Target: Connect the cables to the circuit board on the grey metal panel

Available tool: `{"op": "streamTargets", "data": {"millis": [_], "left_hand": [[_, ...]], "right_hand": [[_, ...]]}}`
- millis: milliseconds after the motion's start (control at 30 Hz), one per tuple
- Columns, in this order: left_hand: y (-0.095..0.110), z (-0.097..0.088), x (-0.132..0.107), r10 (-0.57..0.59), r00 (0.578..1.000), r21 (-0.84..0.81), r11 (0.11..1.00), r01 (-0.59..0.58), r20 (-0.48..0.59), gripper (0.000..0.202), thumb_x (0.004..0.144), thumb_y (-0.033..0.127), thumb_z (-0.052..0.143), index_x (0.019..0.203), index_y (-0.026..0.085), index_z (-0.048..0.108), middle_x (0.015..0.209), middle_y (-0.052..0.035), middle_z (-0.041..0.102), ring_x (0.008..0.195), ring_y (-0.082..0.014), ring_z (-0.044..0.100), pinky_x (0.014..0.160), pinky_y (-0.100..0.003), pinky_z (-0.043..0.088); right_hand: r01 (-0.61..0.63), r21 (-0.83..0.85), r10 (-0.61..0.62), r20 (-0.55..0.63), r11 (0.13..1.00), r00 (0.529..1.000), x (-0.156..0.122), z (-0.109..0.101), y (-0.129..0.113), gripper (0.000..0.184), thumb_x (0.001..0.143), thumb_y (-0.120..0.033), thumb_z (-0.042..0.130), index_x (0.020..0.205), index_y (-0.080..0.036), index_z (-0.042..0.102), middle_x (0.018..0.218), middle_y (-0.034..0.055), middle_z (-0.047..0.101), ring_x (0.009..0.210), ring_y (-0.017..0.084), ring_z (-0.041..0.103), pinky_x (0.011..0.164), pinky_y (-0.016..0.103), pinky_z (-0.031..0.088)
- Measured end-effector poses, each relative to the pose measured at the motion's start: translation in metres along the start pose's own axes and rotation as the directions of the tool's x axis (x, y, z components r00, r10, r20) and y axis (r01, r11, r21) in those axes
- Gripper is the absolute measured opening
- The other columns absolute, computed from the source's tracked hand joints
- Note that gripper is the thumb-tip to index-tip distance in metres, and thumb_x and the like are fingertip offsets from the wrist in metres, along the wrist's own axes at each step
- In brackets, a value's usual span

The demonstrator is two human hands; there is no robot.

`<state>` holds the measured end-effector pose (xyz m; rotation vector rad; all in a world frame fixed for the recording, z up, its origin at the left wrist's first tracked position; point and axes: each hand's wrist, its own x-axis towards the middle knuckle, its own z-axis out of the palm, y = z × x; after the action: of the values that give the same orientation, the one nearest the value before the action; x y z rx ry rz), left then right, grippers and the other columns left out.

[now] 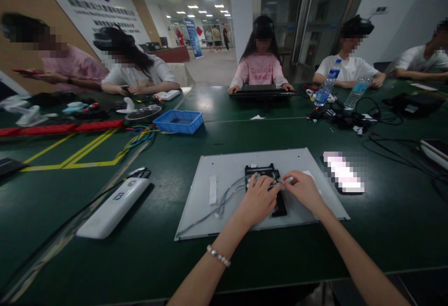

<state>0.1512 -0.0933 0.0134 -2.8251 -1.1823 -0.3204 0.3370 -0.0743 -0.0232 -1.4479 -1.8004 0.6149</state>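
Observation:
A flat light-grey panel (199,189) lies on the table in front of me, with a black bracket (280,207) around a small circuit board at its middle. Grey cables (224,196) run from the panel's lower left corner to the board and pass under my left hand (257,199). That hand curls over the bracket, its thumb close to my right fingertips; what it grips is hidden. My right hand (304,190) comes in from the right, thumb and index finger pinched at the bracket's right edge on something too small to name. A white strip (213,190) sits on the panel's left part.
A white power bank (115,208) with a black cable lies to the left, a phone (343,173) to the right. Beyond the panel stands a blue tray (180,122). Two bottles (328,84) and tangled black cables are at the far right. Several people sit around the table.

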Motion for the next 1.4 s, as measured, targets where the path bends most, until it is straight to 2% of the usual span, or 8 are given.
{"op": "streamTargets", "data": {"millis": [167, 367, 600, 733, 867, 1100, 1267, 1400], "left_hand": [[-0.013, -0.012, 0.001, -0.094, 0.991, -0.001, 0.996, 0.095, -0.09, 0.036, 0.09, 0.022, 0.038, 0.126, 0.024, 0.044, 0.116, -0.0069, 0.051, 0.114, -0.0229, 0.043, 0.105, -0.046, 0.024], [-0.093, -0.028, -0.027, -0.423, 0.874, -0.105, 0.906, 0.41, -0.239, 0.038, 0.085, 0.018, 0.043, 0.123, 0.019, 0.047, 0.114, -0.0087, 0.052, 0.108, -0.0236, 0.048, 0.095, -0.041, 0.038], [-0.151, -0.015, -0.083, -0.471, 0.878, -0.34, 0.842, 0.418, -0.088, 0.036, 0.082, 0.025, 0.048, 0.118, 0.02, 0.051, 0.112, -0.0051, 0.053, 0.08, -0.0136, 0.056, 0.08, -0.031, 0.047], [-0.153, -0.005, -0.084, -0.435, 0.9, -0.373, 0.842, 0.391, -0.037, 0.036, 0.08, 0.021, 0.051, 0.116, 0.022, 0.054, 0.103, -0.004, 0.057, 0.075, -0.0133, 0.056, 0.076, -0.029, 0.046], [-0.154, -0.006, -0.08, -0.451, 0.885, -0.362, 0.849, 0.385, -0.117, 0.021, 0.083, 0.021, 0.048, 0.094, 0.02, 0.065, 0.09, -0.0033, 0.062, 0.075, -0.0145, 0.058, 0.075, -0.028, 0.045], [-0.138, -0.035, -0.084, -0.718, 0.662, -0.612, 0.628, 0.481, -0.216, 0.024, 0.084, 0.035, 0.051, 0.096, 0.019, 0.066, 0.086, -0.0027, 0.067, 0.074, -0.0148, 0.06, 0.063, -0.024, 0.045], [-0.106, -0.022, -0.079, -0.634, 0.741, -0.53, 0.716, 0.455, -0.22, 0.017, 0.083, 0.025, 0.052, 0.09, 0.02, 0.066, 0.089, -0.0021, 0.068, 0.077, -0.0149, 0.06, 0.065, -0.024, 0.045], [-0.095, -0.005, -0.077, -0.548, 0.806, -0.412, 0.803, 0.431, -0.225, 0.017, 0.084, 0.021, 0.049, 0.089, 0.019, 0.065, 0.088, -0.0026, 0.066, 0.081, -0.0163, 0.06, 0.077, -0.029, 0.046]], "right_hand": [[-0.01, -0.018, 0.008, -0.085, 1.0, 0.996, 0.0, -0.005, -0.002, 0.014, 0.08, -0.027, 0.052, 0.083, -0.02, 0.063, 0.087, 0.0043, 0.065, 0.067, 0.016, 0.06, 0.067, 0.027, 0.045], [0.029, -0.132, -0.035, -0.046, 0.991, 0.998, -0.003, -0.004, -0.006, 0.016, 0.084, -0.025, 0.047, 0.084, -0.021, 0.063, 0.087, 0.0036, 0.064, 0.07, 0.016, 0.058, 0.071, 0.028, 0.043], [0.083, -0.182, -0.087, -0.016, 0.98, 0.996, -0.008, -0.001, -0.009, 0.022, 0.088, -0.03, 0.043, 0.083, -0.02, 0.062, 0.085, 0.0042, 0.064, 0.075, 0.017, 0.058, 0.073, 0.028, 0.042], [0.111, -0.177, -0.118, -0.031, 0.978, 0.993, -0.009, 0.001, -0.009, 0.026, 0.089, -0.032, 0.042, 0.083, -0.019, 0.063, 0.084, 0.0044, 0.064, 0.074, 0.018, 0.057, 0.071, 0.03, 0.042], [0.12, -0.177, -0.131, -0.05, 0.977, 0.99, -0.011, 0.002, -0.007, 0.026, 0.089, -0.033, 0.043, 0.083, -0.019, 0.064, 0.082, 0.0044, 0.064, 0.075, 0.018, 0.058, 0.071, 0.03, 0.043], [0.13, -0.081, -0.142, -0.161, 0.988, 0.977, -0.01, 0.0, -0.021, 0.028, 0.092, -0.032, 0.038, 0.1, -0.019, 0.062, 0.101, 0.007, 0.063, 0.087, 0.019, 0.059, 0.072, 0.031, 0.047], [0.288, -0.11, -0.296, -0.066, 0.951, 0.953, -0.015, 0.01, -0.061, 0.037, 0.093, -0.032, 0.036, 0.123, -0.018, 0.051, 0.123, 0.0093, 0.055, 0.112, 0.021, 0.05, 0.096, 0.038, 0.041], [0.529, -0.123, -0.491, 0.243, 0.84, 0.837, -0.027, 0.035, -0.092, 0.045, 0.091, -0.034, 0.039, 0.132, -0.015, 0.042, 0.134, 0.0105, 0.047, 0.122, 0.021, 0.043, 0.102, 0.038, 0.037]]}}
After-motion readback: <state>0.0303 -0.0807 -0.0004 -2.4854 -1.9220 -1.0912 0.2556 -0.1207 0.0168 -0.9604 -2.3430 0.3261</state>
